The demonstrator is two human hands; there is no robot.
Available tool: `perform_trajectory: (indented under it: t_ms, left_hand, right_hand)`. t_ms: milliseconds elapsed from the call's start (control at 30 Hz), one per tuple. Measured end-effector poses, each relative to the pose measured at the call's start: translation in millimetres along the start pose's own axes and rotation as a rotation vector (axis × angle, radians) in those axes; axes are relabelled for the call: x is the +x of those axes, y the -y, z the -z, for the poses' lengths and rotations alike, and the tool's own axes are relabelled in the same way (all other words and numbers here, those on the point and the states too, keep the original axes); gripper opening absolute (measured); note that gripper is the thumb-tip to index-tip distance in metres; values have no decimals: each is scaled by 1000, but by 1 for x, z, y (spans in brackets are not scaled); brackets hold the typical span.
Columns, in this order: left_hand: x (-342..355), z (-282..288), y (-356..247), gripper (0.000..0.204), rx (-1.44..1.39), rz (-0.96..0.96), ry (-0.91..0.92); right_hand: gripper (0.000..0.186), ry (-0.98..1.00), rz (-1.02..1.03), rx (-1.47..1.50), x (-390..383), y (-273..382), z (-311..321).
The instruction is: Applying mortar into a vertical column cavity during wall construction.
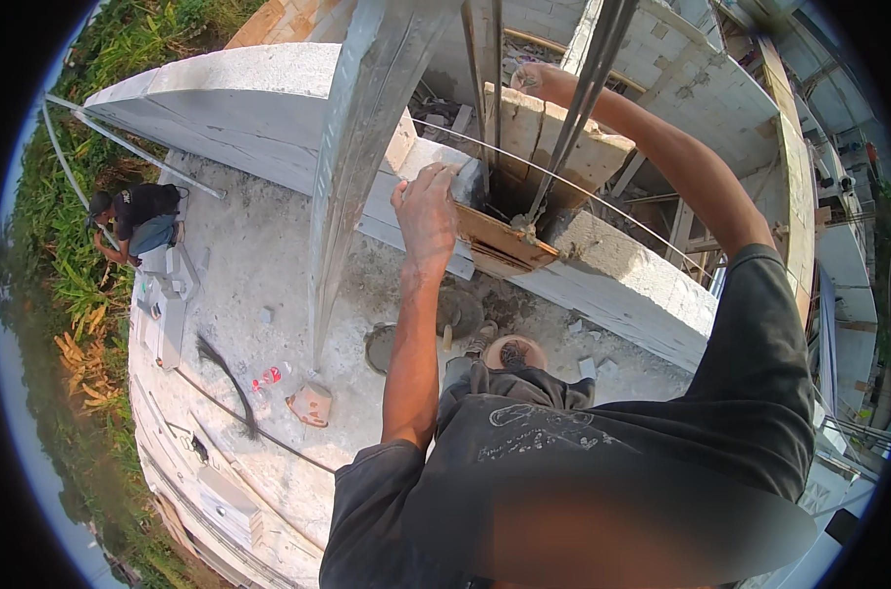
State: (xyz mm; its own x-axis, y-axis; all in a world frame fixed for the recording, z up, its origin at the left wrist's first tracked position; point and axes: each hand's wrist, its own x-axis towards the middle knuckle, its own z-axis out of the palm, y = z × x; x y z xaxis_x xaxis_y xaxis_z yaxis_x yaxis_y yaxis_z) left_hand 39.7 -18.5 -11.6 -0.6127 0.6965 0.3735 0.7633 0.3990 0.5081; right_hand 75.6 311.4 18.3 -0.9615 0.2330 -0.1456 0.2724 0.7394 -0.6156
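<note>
We judge the wooden board (519,123) at one o'clock stiff, best edge-held; left hand (430,211), right hand (538,80): grip unclear.

Between two ends of the white wall (630,273), on the far side, a pale yellow-brown board (550,126), wide and flat, up on its edge. Dark lines on its face. Partly hidden behind the dark metal bars (593,79). On the near side, a brown board (504,239), long and thin, also up on its edge. Dark streaks along its lower part. Well apart from the pale board, with the feet of some bars in between.
</note>
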Motion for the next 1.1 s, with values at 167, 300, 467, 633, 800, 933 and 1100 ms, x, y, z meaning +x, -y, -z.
perform_trajectory:
  t_ms: [167, 300, 467, 633, 800, 933, 1100]
  left_hand:
    - [-8, 11, -6, 34, 113, -108, 35]
    - [-6, 17, -25, 37, 400, -205, 158]
    - [-16, 15, -24, 47, 530, -216, 159]
    - [-6, 13, -35, 53, 422, -300, 153]
    - [7, 28, -13, 42, 262, -287, 238]
    - [27, 33, -7, 28, 134, -271, 304]
    - [30, 27, -3, 25, 175, -255, 309]
  right_hand:
    - [37, -188, 19, -168, 7, -3, -13]
    - [36, -74, 109, -128, 13, -12, -4]
    - [22, -107, -333, 221, -12, 13, 9]
    - [21, 43, -137, -111, -79, -96, 27]
    - [26, -33, -757, 768, -151, -9, -10]
    - [26, -123, -746, 793, -160, 0, -1]
    - [28, -82, -736, 693, -188, 22, 17]
